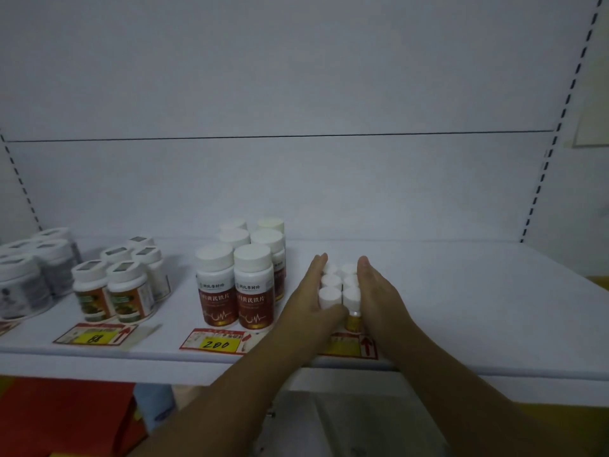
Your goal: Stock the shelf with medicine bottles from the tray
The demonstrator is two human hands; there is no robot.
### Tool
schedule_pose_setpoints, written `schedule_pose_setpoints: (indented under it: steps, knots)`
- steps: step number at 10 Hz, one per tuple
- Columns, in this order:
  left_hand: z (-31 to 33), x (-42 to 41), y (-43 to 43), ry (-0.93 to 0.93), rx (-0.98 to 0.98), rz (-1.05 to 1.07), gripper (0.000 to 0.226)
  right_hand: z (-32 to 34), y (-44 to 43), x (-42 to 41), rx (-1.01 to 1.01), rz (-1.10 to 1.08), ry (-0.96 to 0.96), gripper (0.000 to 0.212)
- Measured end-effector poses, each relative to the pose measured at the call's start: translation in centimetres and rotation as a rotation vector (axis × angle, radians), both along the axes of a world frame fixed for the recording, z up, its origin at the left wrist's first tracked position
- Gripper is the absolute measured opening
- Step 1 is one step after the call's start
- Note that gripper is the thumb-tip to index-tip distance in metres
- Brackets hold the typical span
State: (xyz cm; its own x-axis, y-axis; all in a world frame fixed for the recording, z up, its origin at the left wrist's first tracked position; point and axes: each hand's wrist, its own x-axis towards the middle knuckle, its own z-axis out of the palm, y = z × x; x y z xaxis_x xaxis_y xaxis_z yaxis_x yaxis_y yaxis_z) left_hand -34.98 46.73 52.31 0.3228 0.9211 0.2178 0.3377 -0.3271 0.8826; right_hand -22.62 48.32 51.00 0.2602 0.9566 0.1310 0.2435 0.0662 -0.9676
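Note:
Several small white-capped medicine bottles (330, 295) stand in two rows on the white shelf (461, 308), near its front edge. My left hand (308, 301) lies flat against the left side of the group, fingers straight and together. My right hand (379, 295) presses flat against the right side in the same way. Both palms face inward and touch the bottles; neither hand curls around a bottle. The yellow label of one front bottle (353, 322) shows between my wrists. No tray can be made out for certain; a pale grey surface shows below the shelf.
Left of my hands stand taller red-labelled bottles (253, 291), then orange-labelled jars (112, 291) and grey jars (23, 285) at the far left. Price tags (217, 341) lie along the shelf front. The shelf's right part holds nothing. Red packaging (66, 417) sits below.

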Motion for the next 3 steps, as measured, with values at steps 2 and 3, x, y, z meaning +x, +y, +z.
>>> schedule_pose_setpoints:
  steps: [2,3]
  knots:
    - [0.2,-0.1,-1.7,0.009,0.187,-0.074,0.065,-0.1,-1.1,0.1,0.066,-0.110,0.015,0.060]
    - [1.9,-1.6,-3.3,0.100,0.359,-0.208,0.057,0.1,-2.5,0.5,0.092,-0.068,-0.126,0.081]
